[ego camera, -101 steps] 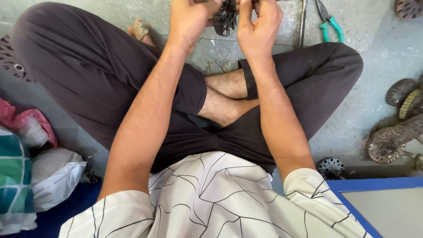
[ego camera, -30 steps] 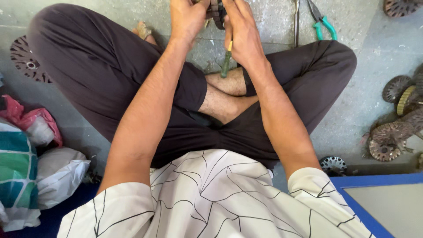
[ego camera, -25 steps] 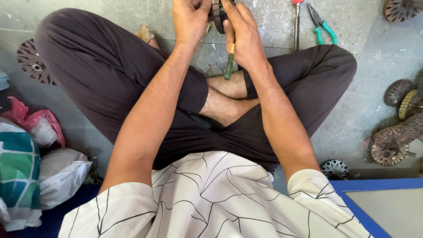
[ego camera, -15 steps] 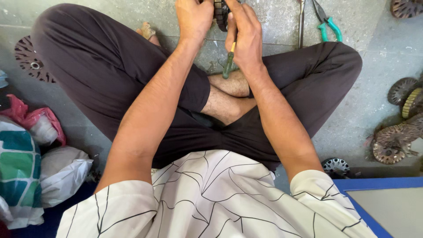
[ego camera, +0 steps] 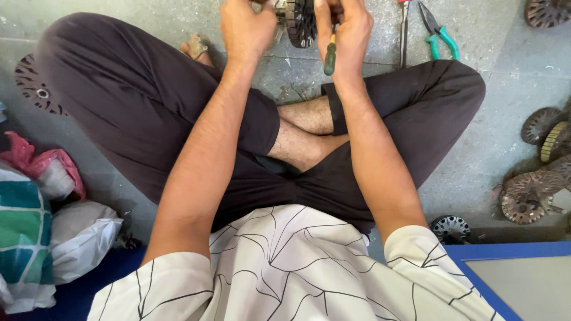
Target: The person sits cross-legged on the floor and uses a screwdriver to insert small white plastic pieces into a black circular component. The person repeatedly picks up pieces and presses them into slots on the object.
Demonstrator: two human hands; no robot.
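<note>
I sit cross-legged on a grey concrete floor. My left hand (ego camera: 245, 28) and my right hand (ego camera: 348, 30) are raised at the top of the view, both closed around a dark round toothed metal part (ego camera: 300, 22) held between them. My right hand also grips a screwdriver whose green handle (ego camera: 329, 56) points down toward my legs. The upper part of the metal piece and my fingertips are cut off by the frame's top edge.
Pliers with teal handles (ego camera: 441, 32) and a thin red-handled tool (ego camera: 404, 30) lie on the floor at upper right. Rusty round metal discs (ego camera: 535, 190) sit at the right, another disc (ego camera: 35, 89) at the left. Plastic bags (ego camera: 65, 232) lie left; a blue-edged board (ego camera: 517, 267) lower right.
A screwdriver has appeared in my right hand since the earliest frame. Both hands stay on the round part, shifting slightly with the view.
</note>
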